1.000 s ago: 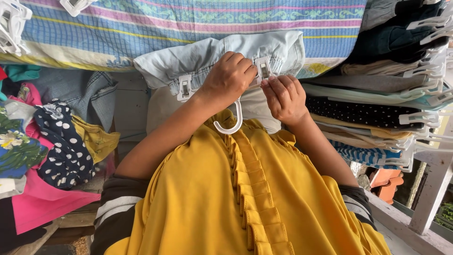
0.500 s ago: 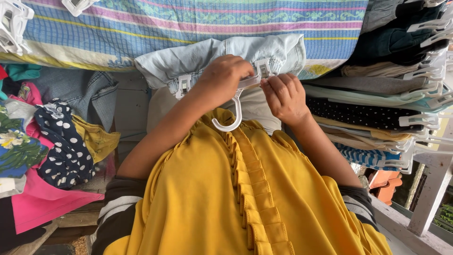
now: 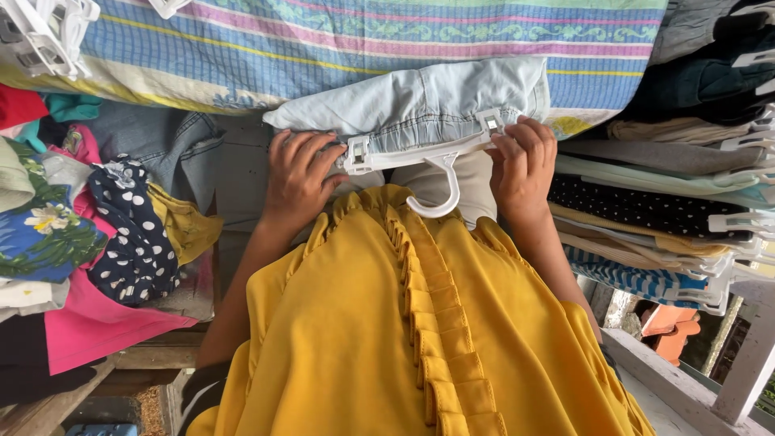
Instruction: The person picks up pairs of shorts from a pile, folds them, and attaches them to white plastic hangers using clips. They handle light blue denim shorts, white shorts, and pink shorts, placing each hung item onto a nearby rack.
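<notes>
A white plastic clip hanger [image 3: 420, 157] lies across the waistband of a pale blue folded denim garment [image 3: 428, 101], its hook curling down toward the person's yellow ruffled top [image 3: 420, 323]. The garment rests on a striped blue, pink and green bedsheet [image 3: 363, 36]. The left hand [image 3: 300, 173] lies flat by the left clip, fingers spread and pressing the cloth, seemingly to keep it smooth. The right hand [image 3: 525, 161] is closed on the hanger's right clip, pinching it over the waistband. To the right, a stack of hung clothes [image 3: 662, 202] crowds close; to the left, a loose heap with a navy polka-dot cloth [image 3: 133, 234] leaves a narrow bare gap.
</notes>
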